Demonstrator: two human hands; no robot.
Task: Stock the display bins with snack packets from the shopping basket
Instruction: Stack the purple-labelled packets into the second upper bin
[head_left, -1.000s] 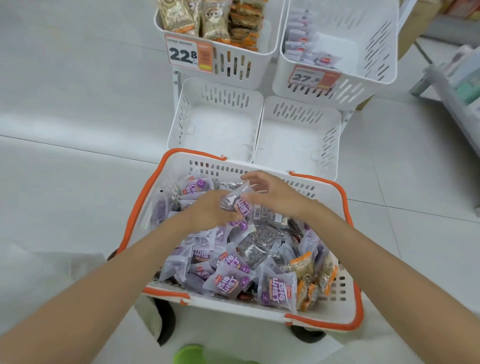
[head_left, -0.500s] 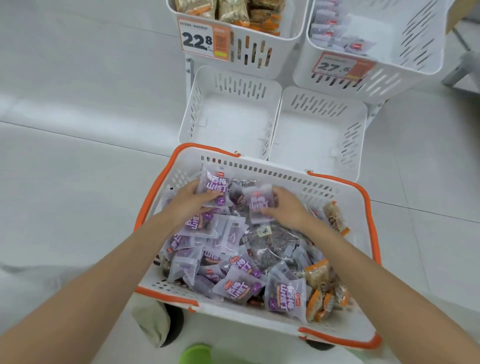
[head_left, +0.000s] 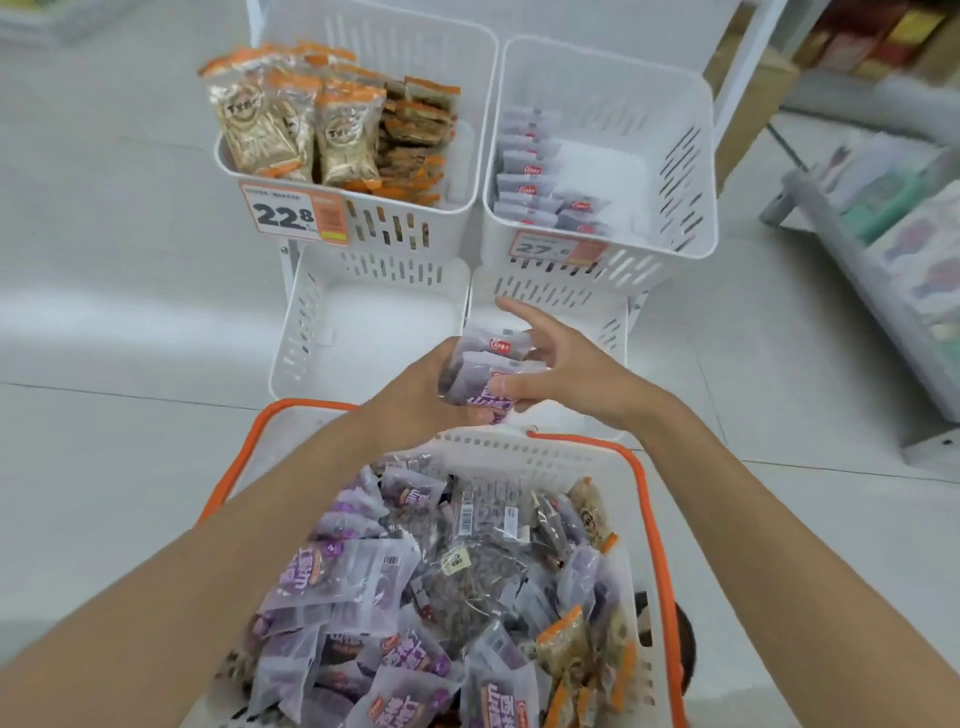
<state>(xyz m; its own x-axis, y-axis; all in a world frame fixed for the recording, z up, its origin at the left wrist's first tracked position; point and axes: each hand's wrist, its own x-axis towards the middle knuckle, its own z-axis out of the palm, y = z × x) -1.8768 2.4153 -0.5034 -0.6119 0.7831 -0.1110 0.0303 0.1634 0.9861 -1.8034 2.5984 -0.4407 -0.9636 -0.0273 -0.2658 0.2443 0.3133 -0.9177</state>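
Pale grey tile floor (head_left: 104, 260), shop shelf (head_left: 883, 234) at right. White slotted plastic: upper left bin (head_left: 457, 156) holds orange-trimmed packets (head_left: 337, 130); upper right bin (head_left: 675, 156) a row of purple packets (head_left: 524, 176). Orange-rimmed basket (head_left: 644, 499) heaped with glossy packets (head_left: 363, 571). Above its far rim, left hand (head_left: 415, 384) and right hand (head_left: 571, 374), each grip closed on the held purple packets (head_left: 488, 374); right forefinger out straight.

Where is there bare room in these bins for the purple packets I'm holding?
Upper right bin: bare floor right of its row of purple packets. Lower left bin: floor bare between its slotted walls. Crowded: the upper left bin, packed with orange packets, and the heaped shopping basket.
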